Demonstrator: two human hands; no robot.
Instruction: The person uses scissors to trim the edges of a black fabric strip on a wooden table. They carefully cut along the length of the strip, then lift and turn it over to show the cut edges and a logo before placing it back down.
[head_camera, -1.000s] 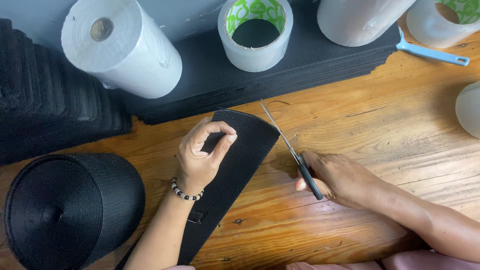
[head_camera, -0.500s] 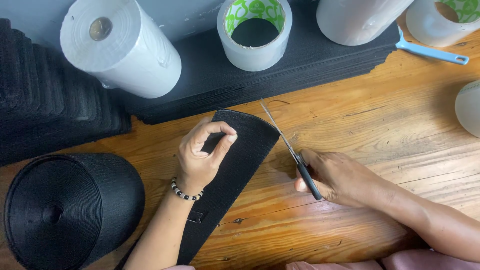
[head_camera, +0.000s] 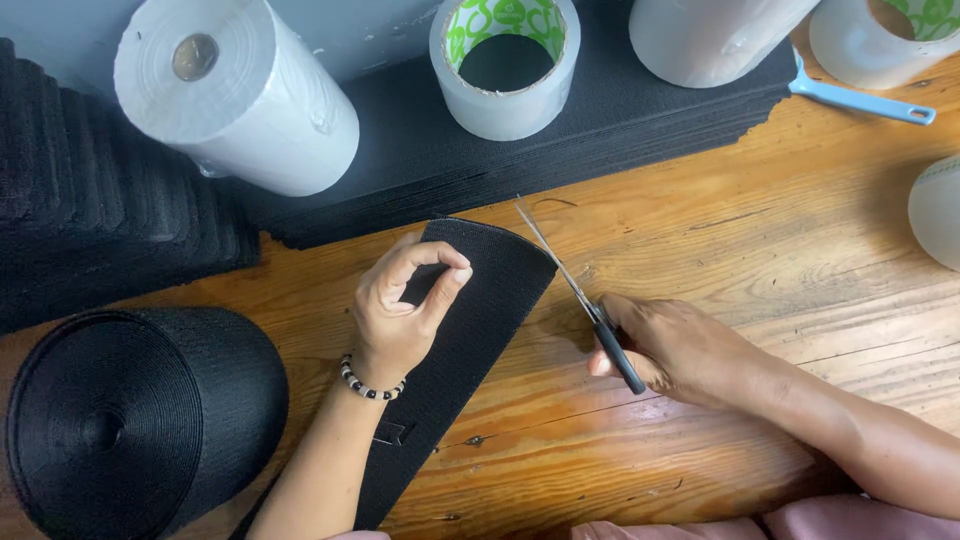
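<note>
**Black webbing pinned flat beside closed scissors**

Black dominated the left of the wooden table (head_camera: 760, 250): a stack of dark foam sheets (head_camera: 100, 240) lay at the far edge, and in front of it sat a large roll of black webbing (head_camera: 130, 420), wound tight and resting on its side. Behind these lay a white paper roll (head_camera: 235, 95), apparently parked clear of the working space.

From the webbing roll's side a wide black strap (head_camera: 470, 320) ran diagonally up the table, its rounded end pointing toward a ring of clear packing tape (head_camera: 505, 65). The left hand (head_camera: 400, 310), with a beaded bracelet (head_camera: 370, 385) at the wrist, rested on that strap with its fingers curled, thumb and forefinger tips nearly meeting over the fabric; the hold looked meant to keep the strap flat and steady near its end.

Just right of the strap's edge, the scissors (head_camera: 575, 290) lay low over the wood, their 2 blades closed together and pointing up-left, apart from the fabric. The right hand (head_camera: 670, 350) was wrapped around the dark handles, fingers closed on them, the wrist resting on the table for support.

Farther right stood 2 more pale rolls and a blue-handled tool (head_camera: 865, 100), well apart from both hands.
</note>
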